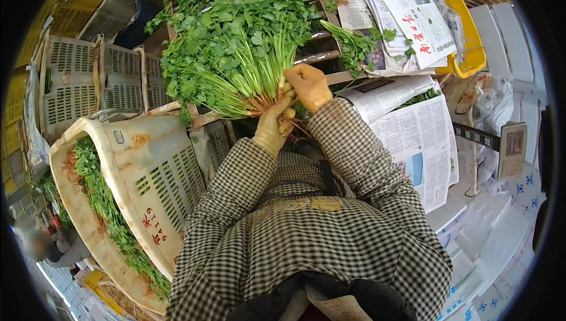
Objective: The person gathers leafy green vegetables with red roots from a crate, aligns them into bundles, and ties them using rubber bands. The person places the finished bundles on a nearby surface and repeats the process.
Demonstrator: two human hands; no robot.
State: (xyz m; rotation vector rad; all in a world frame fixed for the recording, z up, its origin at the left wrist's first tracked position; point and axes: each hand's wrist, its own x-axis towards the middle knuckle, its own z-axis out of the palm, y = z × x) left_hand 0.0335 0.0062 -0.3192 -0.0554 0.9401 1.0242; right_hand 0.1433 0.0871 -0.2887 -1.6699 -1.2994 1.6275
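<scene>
A large fanned bunch of coriander (247,51), green leaves pointing away from me and reddish roots towards me, spreads over a slatted rack (317,57) with shiny metal bars. My left hand (272,128), in a pale stained glove, grips the bunch at its root end; thin roots trail out below the fingers. My right hand (309,87), also gloved, has its fingers curled at the right edge of the bunch, pinching stems just above the roots. The fingertips of the right hand are partly hidden. A smaller coriander sprig (349,44) lies apart on the rack's right side.
To my left, a tilted plastic crate (150,161) holds more greens (115,219); stacked crates (70,77) stand behind it. At right are stacked newspapers (424,15), a newspaper-wrapped bundle (407,130), a yellow crate (471,55) and a scale display (513,150). Another person (66,245) is at far left.
</scene>
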